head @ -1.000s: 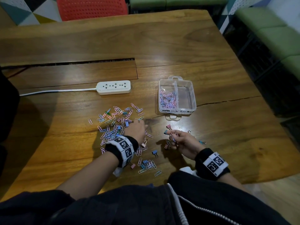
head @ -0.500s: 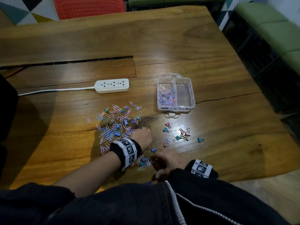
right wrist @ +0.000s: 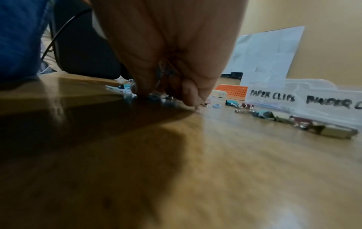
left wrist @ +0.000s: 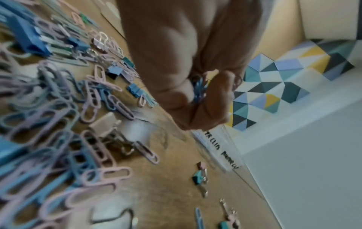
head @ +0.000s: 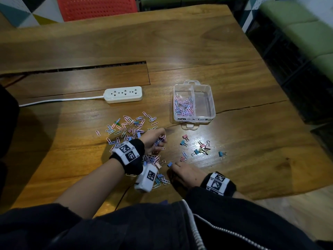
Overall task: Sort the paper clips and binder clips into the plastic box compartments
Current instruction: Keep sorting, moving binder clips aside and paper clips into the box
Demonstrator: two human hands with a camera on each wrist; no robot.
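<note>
Loose pink and blue paper clips are strewn over the wooden table left of centre. My left hand hovers at the pile's right edge and grips a small bunch of blue paper clips. Several binder clips lie in a cluster to the right. Near the front edge, my right hand has its fingers curled down, pinching a blue binder clip on the table. The clear plastic box stands behind; its left compartment holds paper clips, its right one is bare.
A white power strip with its cable lies behind the clip pile. A long slot runs through the tabletop at the back left. An orange chair stands beyond the far edge. The table edge drops off at the right.
My right hand left its binder clips in a cluster on the table, drew back toward my body, then came forward onto the blue binder clip. My left hand gathered paper clips and lifted slightly.
</note>
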